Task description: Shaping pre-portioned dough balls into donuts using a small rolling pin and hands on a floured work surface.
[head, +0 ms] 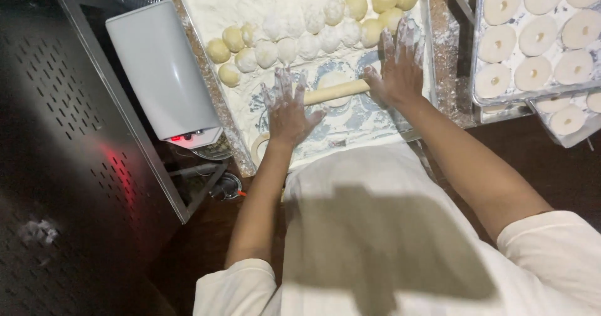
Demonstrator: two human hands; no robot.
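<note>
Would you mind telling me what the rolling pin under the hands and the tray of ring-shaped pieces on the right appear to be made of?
The rolling pin looks like pale, unvarnished wood: matte tan, dusted with flour, under the left hand and right hand. The tray appears to be metal, likely aluminium or steel, judging by its thin grey, dully shiny rim. The ring-shaped pieces look like soft raw dough, pale and floured.
</note>
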